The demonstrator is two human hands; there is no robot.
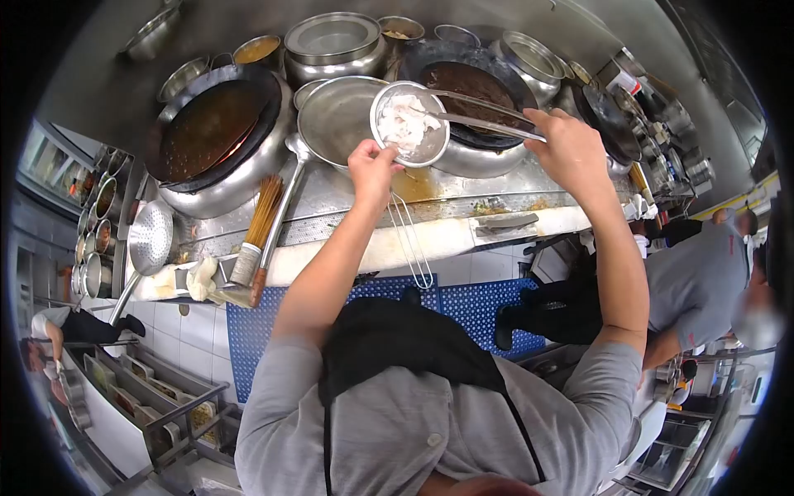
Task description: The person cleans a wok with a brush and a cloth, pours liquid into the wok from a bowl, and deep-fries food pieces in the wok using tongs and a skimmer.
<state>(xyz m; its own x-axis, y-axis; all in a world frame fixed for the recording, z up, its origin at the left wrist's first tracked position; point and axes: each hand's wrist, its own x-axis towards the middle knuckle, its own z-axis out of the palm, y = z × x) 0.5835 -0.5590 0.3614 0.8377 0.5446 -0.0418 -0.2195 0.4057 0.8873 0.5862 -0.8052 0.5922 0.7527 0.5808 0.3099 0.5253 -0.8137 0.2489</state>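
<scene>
My left hand [372, 169] grips the near rim of a small metal bowl [432, 147], thumb on the edge. White, soft-looking pieces of food [404, 124] lie in the bowl, which tilts toward me. My right hand [571, 149] is closed around metal tongs [500, 126]; their tips reach over the bowl's right side, by the food. Under and left of the bowl sits a wide metal pan [335, 124]. A long wire handle [405, 236] hangs over the counter edge below my left hand.
Woks with dark contents stand left [211, 128] and right [471, 87]. A ladle [289, 182], a bamboo brush [258, 219] and a perforated skimmer [151, 238] lie along the left counter. A cleaver-like blade [506, 221] rests at the front edge. A co-worker [695, 273] stands close at right.
</scene>
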